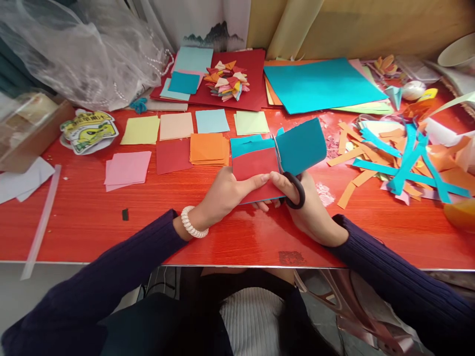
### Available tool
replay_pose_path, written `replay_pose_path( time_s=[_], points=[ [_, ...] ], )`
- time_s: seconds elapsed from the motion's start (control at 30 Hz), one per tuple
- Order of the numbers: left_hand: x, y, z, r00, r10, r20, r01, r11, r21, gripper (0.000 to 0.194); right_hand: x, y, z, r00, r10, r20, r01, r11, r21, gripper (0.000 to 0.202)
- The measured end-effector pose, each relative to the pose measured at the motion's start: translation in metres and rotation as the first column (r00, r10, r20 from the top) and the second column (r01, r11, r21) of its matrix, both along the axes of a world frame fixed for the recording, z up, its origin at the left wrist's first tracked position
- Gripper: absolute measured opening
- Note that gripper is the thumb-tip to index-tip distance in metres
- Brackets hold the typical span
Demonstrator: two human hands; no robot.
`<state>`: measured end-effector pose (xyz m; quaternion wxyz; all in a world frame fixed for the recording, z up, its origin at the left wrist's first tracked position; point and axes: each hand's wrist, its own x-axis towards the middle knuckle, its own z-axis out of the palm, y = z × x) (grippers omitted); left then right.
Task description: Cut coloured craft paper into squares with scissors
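My left hand (226, 194) is closed on a red paper square (254, 165) laid over a blue sheet, its thumb pressing on the red face. My right hand (309, 210) grips black-handled scissors (296, 190), the thumb through one loop. The scissors' blades point away from me, along the right edge of the red square. Right of the blades, a blue paper flap (302, 147) bends upward. Part of the blue paper also shows above the red square. The lower scissor handle is mostly hidden behind the hands.
Stacks of cut squares, such as pink (128, 169), orange (208, 149) and yellow (140, 130), lie left of my hands. Orange and blue offcuts (406, 165) pile up at the right. Behind are large blue sheets (322, 85) and a folded-paper ring (227, 81).
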<state>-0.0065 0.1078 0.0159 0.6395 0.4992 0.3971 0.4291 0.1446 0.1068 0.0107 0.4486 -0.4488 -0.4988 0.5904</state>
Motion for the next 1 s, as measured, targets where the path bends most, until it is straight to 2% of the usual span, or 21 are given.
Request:
replay_pose_path(
  time_s=[0.13,0.23,0.3,0.37,0.43,0.53,0.6,0.67,0.73,0.8,0.9,0.93,1.0],
  points=[
    [-0.001,0.001,-0.002,0.998,-0.037,0.054,0.039,0.999,-0.027,0.034,0.002,0.001,-0.003,0.997,-0.073,-0.031,0.074,0.997,0.007,0.042],
    [-0.007,0.007,-0.001,0.997,-0.052,0.049,0.054,0.998,-0.044,0.036,0.008,0.005,-0.005,0.991,-0.126,-0.049,0.128,0.99,0.054,0.031],
    [-0.012,0.012,0.0,0.996,-0.09,0.022,0.091,0.993,-0.078,0.038,0.012,0.009,-0.003,0.988,-0.138,-0.069,0.143,0.987,0.078,0.031],
    [-0.018,0.016,0.003,0.987,-0.161,-0.002,0.16,0.981,-0.108,0.037,0.017,0.015,0.002,0.992,-0.098,-0.079,0.105,0.99,0.095,0.04],
    [-0.022,0.017,0.006,0.971,-0.236,-0.022,0.231,0.963,-0.136,0.034,0.02,0.02,0.008,0.998,-0.039,-0.046,0.043,0.995,0.094,0.04],
    [-0.024,0.016,0.011,0.933,-0.354,-0.058,0.337,0.92,-0.2,0.029,0.023,0.024,0.016,0.995,0.071,0.07,-0.073,0.997,0.034,0.032],
    [-0.025,0.015,0.014,0.9,-0.427,-0.085,0.395,0.884,-0.25,0.031,0.023,0.023,0.019,0.98,0.157,0.123,-0.156,0.988,-0.02,0.036],
    [-0.025,0.015,0.015,0.877,-0.465,-0.122,0.418,0.863,-0.285,0.032,0.022,0.022,0.018,0.974,0.18,0.138,-0.176,0.983,-0.044,0.039],
    [-0.025,0.017,0.012,0.897,-0.42,-0.137,0.373,0.887,-0.272,0.031,0.021,0.021,0.014,0.987,0.101,0.128,-0.099,0.995,-0.023,0.038],
    [-0.024,0.019,0.007,0.957,-0.275,-0.098,0.25,0.945,-0.211,0.03,0.02,0.022,0.008,0.994,-0.055,0.093,0.052,0.998,0.036,0.034],
    [-0.02,0.019,0.0,1.0,-0.019,0.019,0.022,0.992,-0.126,0.03,0.018,0.024,0.0,0.959,-0.284,0.014,0.278,0.949,0.151,0.03],
    [-0.017,0.018,-0.001,0.999,0.025,0.044,-0.02,0.993,-0.118,0.03,0.017,0.024,-0.001,0.944,-0.33,-0.011,0.326,0.928,0.183,0.03],
    [-0.01,0.012,-0.001,0.997,0.041,0.061,-0.033,0.992,-0.124,0.031,0.013,0.023,-0.003,0.924,-0.377,-0.062,0.381,0.896,0.228,0.029]
  ],
)
